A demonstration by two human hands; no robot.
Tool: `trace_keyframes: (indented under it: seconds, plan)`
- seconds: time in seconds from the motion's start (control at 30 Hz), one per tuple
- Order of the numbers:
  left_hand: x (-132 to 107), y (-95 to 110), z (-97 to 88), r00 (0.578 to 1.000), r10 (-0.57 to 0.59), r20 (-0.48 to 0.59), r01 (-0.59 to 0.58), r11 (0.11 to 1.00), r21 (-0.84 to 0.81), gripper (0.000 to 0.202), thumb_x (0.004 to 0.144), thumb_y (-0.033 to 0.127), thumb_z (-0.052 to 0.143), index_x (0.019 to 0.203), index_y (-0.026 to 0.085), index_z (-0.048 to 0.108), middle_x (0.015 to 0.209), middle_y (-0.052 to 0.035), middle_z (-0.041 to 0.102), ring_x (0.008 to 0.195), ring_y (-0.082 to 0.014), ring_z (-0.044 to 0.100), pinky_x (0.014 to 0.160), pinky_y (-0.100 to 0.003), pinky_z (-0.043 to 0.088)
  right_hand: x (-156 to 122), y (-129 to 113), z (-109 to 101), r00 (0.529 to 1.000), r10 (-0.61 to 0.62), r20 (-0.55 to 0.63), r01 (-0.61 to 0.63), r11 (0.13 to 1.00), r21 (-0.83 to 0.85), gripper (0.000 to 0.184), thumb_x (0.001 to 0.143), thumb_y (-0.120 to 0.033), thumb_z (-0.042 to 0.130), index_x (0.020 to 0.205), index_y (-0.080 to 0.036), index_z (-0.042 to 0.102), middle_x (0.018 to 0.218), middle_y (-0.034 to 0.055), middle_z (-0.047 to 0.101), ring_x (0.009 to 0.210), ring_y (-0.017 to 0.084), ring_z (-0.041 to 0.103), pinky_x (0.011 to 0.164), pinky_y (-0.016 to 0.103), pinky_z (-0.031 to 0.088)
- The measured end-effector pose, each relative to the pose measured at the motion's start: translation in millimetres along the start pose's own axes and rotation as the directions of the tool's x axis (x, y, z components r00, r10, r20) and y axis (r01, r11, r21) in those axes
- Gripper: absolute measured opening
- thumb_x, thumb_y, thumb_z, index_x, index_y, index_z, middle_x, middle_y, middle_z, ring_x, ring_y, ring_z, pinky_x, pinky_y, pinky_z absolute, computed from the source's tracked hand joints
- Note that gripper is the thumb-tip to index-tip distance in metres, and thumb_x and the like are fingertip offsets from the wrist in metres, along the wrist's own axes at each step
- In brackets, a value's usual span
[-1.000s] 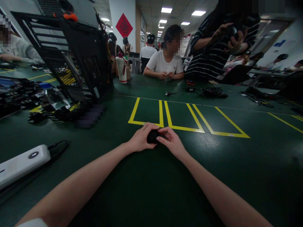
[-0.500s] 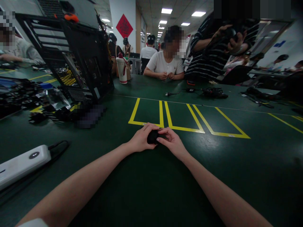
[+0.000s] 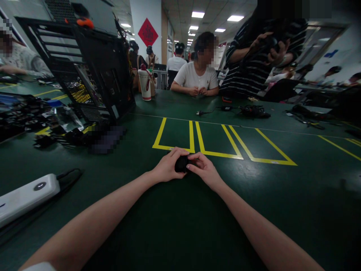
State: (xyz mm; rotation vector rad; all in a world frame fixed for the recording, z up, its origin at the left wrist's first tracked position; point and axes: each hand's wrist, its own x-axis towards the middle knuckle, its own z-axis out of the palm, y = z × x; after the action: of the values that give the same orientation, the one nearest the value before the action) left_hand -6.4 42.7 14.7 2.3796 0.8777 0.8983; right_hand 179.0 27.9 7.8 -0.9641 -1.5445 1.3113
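Observation:
A small black rounded object (image 3: 181,164) is held between my hands, just in front of the yellow tape frames; its exact kind cannot be made out. My left hand (image 3: 168,165) curls around its left side, with the thumb below and the fingers over the top. From the right, my right hand (image 3: 205,169) touches the object with bent fingers and thumb at its right edge. The fingers hide part of the object. Under both hands lies the dark green tabletop (image 3: 175,226).
Yellow tape frames (image 3: 222,155) mark the table beyond my hands. A white elongated device (image 3: 28,197) with a black cable lies at left. Behind it stand a black computer case (image 3: 96,71) and a paper cup (image 3: 145,84). Cables (image 3: 254,111) lie farther back; a seated person (image 3: 197,77) is opposite.
Both hands keep their grip on the black object with barely any movement. The view has shifted very slightly.

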Motion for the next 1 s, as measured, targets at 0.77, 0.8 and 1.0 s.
trace_keyframes:
  seconds: [0.77,0.8,1.0]
  plan:
    - [0.0,0.3,0.4,1.0,-0.015,0.014,0.015,1.0,0.026,0.06,0.065,0.021,0.068,0.116,0.025,0.036,0.117,-0.0059,0.043,0.11,-0.0241,0.045,0.089,-0.041,0.044,2.8,5.2,-5.8,0.992,0.043,0.118,-0.055,0.993,0.103,0.036,0.066,-0.017,0.07,0.094,-0.025,0.049,0.106,-0.0003,0.054,0.103,0.018,0.056,0.092,0.038,0.044]
    - [-0.1,0.6,0.1,1.0,-0.014,0.013,0.014,1.0,0.025,0.06,0.066,0.02,0.068,0.116,0.025,0.036,0.117,-0.0059,0.043,0.111,-0.0241,0.045,0.089,-0.041,0.044,2.5,5.2,-5.7,0.992,0.036,0.12,-0.05,0.993,0.109,0.037,0.065,-0.016,0.071,0.093,-0.025,0.049,0.106,-0.0006,0.054,0.104,0.018,0.055,0.093,0.038,0.044]
    - [-0.1,1.8,-1.4,1.0,-0.019,0.017,0.019,1.0,0.02,0.058,0.067,0.022,0.067,0.116,0.027,0.036,0.117,-0.005,0.043,0.111,-0.0244,0.044,0.089,-0.043,0.044,2.3,4.4,-3.5,1.0,0.007,0.006,-0.007,1.0,0.024,0.023,0.07,-0.023,0.066,0.089,-0.023,0.053,0.101,-0.0001,0.056,0.099,0.018,0.057,0.091,0.04,0.044]
